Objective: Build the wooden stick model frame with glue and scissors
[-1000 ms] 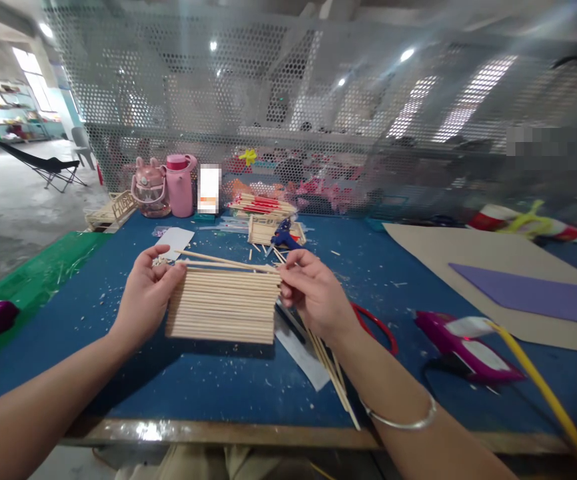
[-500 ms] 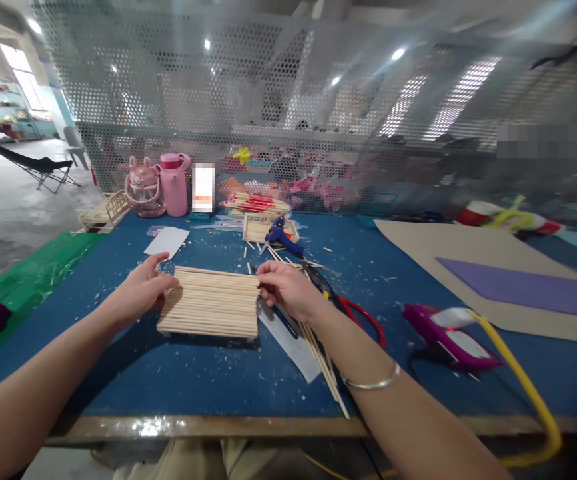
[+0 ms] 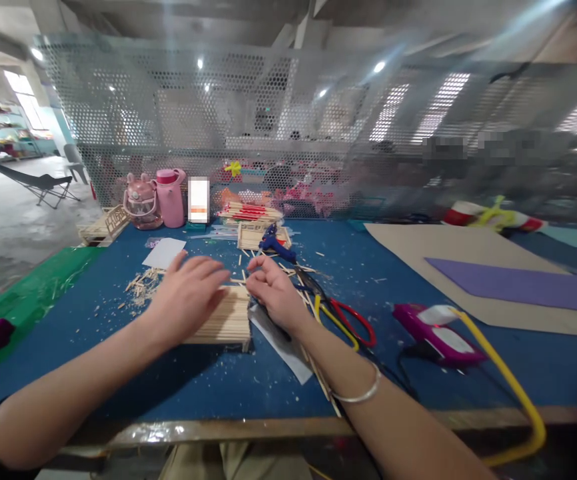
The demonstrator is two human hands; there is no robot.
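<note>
A flat panel of pale wooden sticks (image 3: 228,322) lies on the blue table mat (image 3: 228,380) in front of me. My left hand (image 3: 186,300) rests flat on top of the panel with its fingers stretched out, covering most of it. My right hand (image 3: 273,293) sits at the panel's right far corner, fingers curled and pinched at the stick ends. Loose sticks (image 3: 318,373) lie under my right forearm, on a grey sheet (image 3: 281,347).
Red-handled scissors (image 3: 353,320) and a yellow tool lie right of my hand. A magenta glue gun (image 3: 436,333) with a yellow cord sits further right. A blue glue gun (image 3: 276,243), stick piles, pink bottles (image 3: 171,197) and a mesh screen stand at the back. Brown card (image 3: 468,260) lies right.
The stick panel, held up between both hands a second ago, now lies on the mat. My left hand has moved onto its top; my right hand stays at its right end.
</note>
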